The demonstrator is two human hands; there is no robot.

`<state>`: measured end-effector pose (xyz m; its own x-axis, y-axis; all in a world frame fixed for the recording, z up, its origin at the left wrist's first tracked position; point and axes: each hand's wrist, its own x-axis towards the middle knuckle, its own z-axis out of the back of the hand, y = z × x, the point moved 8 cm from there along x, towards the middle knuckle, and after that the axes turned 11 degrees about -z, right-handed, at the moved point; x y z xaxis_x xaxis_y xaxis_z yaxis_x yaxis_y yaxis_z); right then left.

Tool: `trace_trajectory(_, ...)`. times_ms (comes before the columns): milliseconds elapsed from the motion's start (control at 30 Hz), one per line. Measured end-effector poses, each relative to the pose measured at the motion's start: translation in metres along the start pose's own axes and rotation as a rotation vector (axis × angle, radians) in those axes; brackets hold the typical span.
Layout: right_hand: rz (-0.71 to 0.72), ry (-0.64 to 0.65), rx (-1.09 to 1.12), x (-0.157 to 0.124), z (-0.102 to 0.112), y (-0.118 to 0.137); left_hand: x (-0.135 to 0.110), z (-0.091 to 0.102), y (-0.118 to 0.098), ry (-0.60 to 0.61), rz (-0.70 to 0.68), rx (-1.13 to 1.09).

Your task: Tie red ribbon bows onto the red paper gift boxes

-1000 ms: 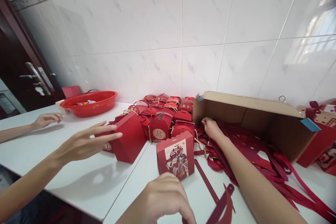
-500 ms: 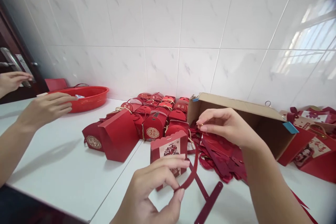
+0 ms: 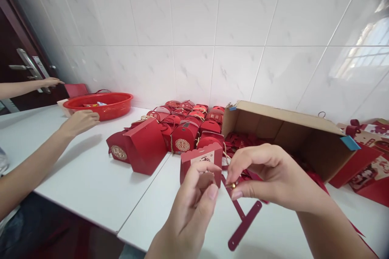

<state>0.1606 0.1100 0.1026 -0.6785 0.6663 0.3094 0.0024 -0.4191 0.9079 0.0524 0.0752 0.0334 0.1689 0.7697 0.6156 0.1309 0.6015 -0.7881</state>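
My right hand [image 3: 261, 176] pinches a small gold metal fastener [image 3: 233, 185] between thumb and fingertips. Close beside it on the left, my left hand [image 3: 194, 206] has its fingers curled in towards the thumb; whatever lies between them is hidden. Just behind my left hand stands a red gift box [image 3: 186, 161] with a scalloped top and a pale printed panel. On the table in front of my right hand lies a dark red strap [image 3: 244, 225] with holes at its ends, touching another thin strap [image 3: 235, 202].
Rows of red gift boxes [image 3: 183, 137] line the wall, a larger plain red box [image 3: 147, 145] at their left. A cardboard box [image 3: 288, 117] lies on its side at right, near red bags [image 3: 370, 178]. A co-worker's hands [image 3: 80, 123] are by a red basin [image 3: 121, 107].
My right hand has come down and towards my left hand with the gold fastener. The curved strap my left hand pinched no longer shows. The co-worker's far hand has moved right.
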Motion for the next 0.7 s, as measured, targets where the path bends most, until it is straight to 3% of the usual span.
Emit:
trace_trajectory(133, -0.003, 0.019, 0.035, 0.0, -0.006, -0.002, 0.005, 0.008, -0.026, -0.015, -0.286, 0.337)
trace_trajectory(233, -0.004, 0.017, 0.032, 0.0, -0.008, -0.003, 0.004, 0.011, -0.039, -0.043, -0.395, 0.508)
trace_trajectory(567, 0.021, 0.018, -0.072, -0.003, -0.015, 0.001, 0.001, 0.011, -0.051, -0.033, -0.486, 0.644)
trace_trajectory(700, 0.044, 0.078, -0.166, -0.007, -0.019, 0.007, 0.0, 0.011, -0.052, -0.023, -0.497, 0.674)
